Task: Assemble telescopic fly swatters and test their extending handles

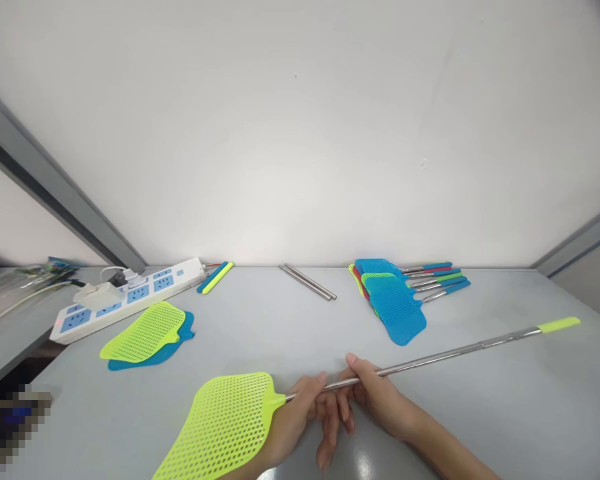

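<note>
Both my hands grip the metal rod of a yellow-green fly swatter (230,417), its telescopic shaft drawn out long. My left hand (300,413) closes round the rod just beside the perforated head, which covers part of my left forearm. A little further along, my right hand (375,393) pinches the same rod between thumb and fingers. From there the shaft slants up to the right and ends in a yellow-green grip. The lower fingers of both hands hang close together beneath the rod.
Loose yellow-green (147,330) and blue swatter heads (153,360) overlap at left, near a white power strip (130,300). Two loose grips (217,275) lie by the strip's end. Metal rods (307,281) rest near the wall. A pile of several swatters (397,300) lies right of centre.
</note>
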`<action>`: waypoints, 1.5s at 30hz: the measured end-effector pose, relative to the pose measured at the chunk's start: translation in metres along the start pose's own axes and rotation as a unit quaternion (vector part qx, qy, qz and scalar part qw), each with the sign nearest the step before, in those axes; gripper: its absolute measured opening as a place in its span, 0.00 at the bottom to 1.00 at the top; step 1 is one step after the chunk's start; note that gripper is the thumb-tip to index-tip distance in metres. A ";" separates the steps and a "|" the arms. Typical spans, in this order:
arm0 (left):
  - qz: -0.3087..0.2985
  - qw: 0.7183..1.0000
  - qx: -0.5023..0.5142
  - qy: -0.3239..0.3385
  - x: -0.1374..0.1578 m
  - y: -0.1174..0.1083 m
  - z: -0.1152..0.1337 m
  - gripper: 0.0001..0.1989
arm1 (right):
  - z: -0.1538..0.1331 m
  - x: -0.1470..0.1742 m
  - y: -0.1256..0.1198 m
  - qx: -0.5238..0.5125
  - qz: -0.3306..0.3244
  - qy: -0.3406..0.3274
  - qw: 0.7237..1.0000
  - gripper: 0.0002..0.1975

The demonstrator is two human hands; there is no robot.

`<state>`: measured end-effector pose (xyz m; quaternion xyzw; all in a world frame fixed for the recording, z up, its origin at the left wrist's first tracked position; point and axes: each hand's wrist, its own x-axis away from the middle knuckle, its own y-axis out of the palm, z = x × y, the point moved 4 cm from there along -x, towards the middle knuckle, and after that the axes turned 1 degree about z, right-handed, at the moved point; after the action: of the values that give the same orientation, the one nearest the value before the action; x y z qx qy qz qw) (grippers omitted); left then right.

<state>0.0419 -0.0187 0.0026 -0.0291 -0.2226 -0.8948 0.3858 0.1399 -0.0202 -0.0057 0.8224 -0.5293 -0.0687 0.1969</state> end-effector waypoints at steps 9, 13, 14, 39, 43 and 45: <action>-0.018 0.999 0.005 -0.029 0.002 0.000 -0.010 0.30 | -0.004 0.002 0.004 0.023 -0.016 0.008 1.000 0.34; -0.020 1.000 0.004 -0.018 0.002 0.003 -0.005 0.31 | -0.007 0.003 0.006 0.038 -0.016 0.027 0.999 0.35; -0.021 1.000 0.005 -0.016 0.002 0.004 -0.004 0.31 | -0.007 0.003 0.006 0.038 -0.014 0.035 0.999 0.35; 0.085 0.996 -0.010 -0.031 -0.007 -0.004 -0.007 0.30 | 0.000 0.000 -0.008 0.024 0.083 0.065 0.994 0.27; 0.106 0.994 0.005 -0.004 -0.008 -0.012 -0.009 0.28 | -0.006 0.001 -0.010 0.046 0.101 0.072 0.991 0.27; 0.120 0.993 0.005 0.016 -0.008 -0.016 -0.008 0.27 | -0.009 0.001 -0.012 0.049 0.111 0.069 0.990 0.27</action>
<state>0.0374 -0.0071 -0.0126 -0.0393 -0.2160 -0.8414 0.4939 0.1533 -0.0142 -0.0019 0.7699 -0.6053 0.0364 0.1990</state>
